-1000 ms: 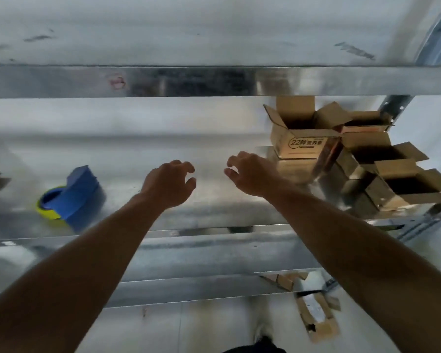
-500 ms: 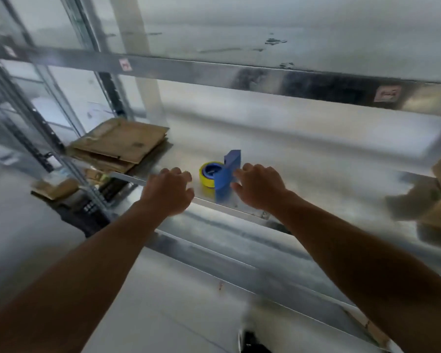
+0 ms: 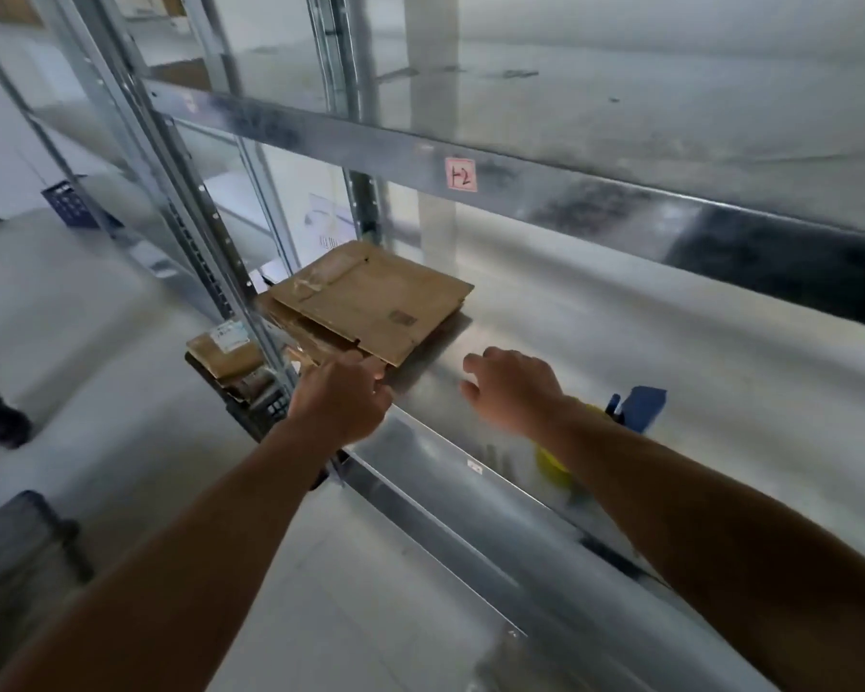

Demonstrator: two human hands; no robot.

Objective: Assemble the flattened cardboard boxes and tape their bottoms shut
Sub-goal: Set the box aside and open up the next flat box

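A stack of flattened cardboard boxes (image 3: 370, 297) lies at the left end of the metal shelf (image 3: 620, 352). My left hand (image 3: 340, 399) is at the stack's near corner with its fingers loosely curled, and a firm hold on the cardboard does not show. My right hand (image 3: 513, 387) hovers over the bare shelf just right of the stack, fingers relaxed and holding nothing. A blue tape dispenser (image 3: 642, 407) with a yellow roll (image 3: 553, 462) sits on the shelf behind my right forearm, partly hidden by it.
An upper shelf beam (image 3: 520, 172) with a pink label (image 3: 460, 174) runs overhead. The rack's upright post (image 3: 206, 242) stands left of the stack. More cardboard pieces (image 3: 226, 354) sit on a dark crate beyond the post. Pale floor lies below.
The view has swung left along the shelf, away from the assembled boxes and past the tape dispenser. Both hands have moved left, and the left hand has reached the flattened stack's corner.
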